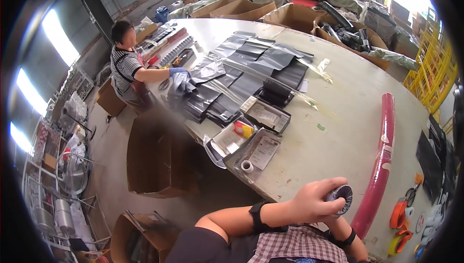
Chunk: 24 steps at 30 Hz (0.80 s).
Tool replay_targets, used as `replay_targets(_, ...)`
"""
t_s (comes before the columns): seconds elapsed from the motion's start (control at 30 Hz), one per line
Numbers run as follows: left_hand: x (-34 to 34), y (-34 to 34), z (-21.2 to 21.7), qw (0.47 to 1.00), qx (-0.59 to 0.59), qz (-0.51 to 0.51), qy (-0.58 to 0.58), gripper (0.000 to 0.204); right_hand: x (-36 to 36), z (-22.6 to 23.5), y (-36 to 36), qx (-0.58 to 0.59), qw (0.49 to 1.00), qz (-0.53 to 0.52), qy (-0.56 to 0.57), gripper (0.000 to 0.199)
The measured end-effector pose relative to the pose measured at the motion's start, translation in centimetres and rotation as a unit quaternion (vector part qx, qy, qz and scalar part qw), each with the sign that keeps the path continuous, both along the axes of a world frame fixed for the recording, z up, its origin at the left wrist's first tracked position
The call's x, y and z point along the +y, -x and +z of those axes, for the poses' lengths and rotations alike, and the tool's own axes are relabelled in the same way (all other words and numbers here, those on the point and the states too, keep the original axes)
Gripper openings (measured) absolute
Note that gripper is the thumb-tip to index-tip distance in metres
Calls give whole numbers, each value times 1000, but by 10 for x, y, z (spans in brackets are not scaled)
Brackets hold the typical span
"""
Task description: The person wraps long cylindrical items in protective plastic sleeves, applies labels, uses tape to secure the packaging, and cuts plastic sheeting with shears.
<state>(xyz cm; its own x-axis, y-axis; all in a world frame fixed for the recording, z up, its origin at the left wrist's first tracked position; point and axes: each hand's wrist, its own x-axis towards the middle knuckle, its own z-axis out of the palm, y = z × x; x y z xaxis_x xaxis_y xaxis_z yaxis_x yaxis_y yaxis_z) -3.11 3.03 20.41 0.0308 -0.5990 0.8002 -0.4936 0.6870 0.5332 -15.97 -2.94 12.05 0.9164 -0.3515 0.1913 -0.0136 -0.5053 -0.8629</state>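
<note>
My left hand is closed around a short dark roll, its thumb and fingers wrapped over the sides. The roll's round end, facing right, looks pleated. Just behind and below, my right hand comes up close to the roll, but its fingers are hidden by the left hand. Both wrists wear black bands. Beside the hands, on the right, a long red tube in clear wrap lies along the pale table.
Trays of labels and packets and a small white roll sit at the table's near-left edge. Beyond are black plastic sheets. A gloved co-worker handles grey film there. Tape dispensers and scissors lie right; cartons stand left.
</note>
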Motion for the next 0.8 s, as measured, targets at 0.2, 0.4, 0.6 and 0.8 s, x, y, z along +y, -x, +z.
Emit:
replay_targets(0.2,-16,-17,1,996,-20,-37,78,27,2,-1,-10,-4,988,-64,-140,43)
replay_targets(0.4,-29,-16,8,993,-11,-105,45,27,-8,19,-3,-77,956,-176,-221,38)
replay_targets(0.6,-44,-63,50,982,-176,-43,47,37,-35,147,1,-157,899,-183,366,52)
replay_targets(0.8,-49,-75,55,977,-147,-147,-40,30,-58,169,11,-90,938,-79,326,41)
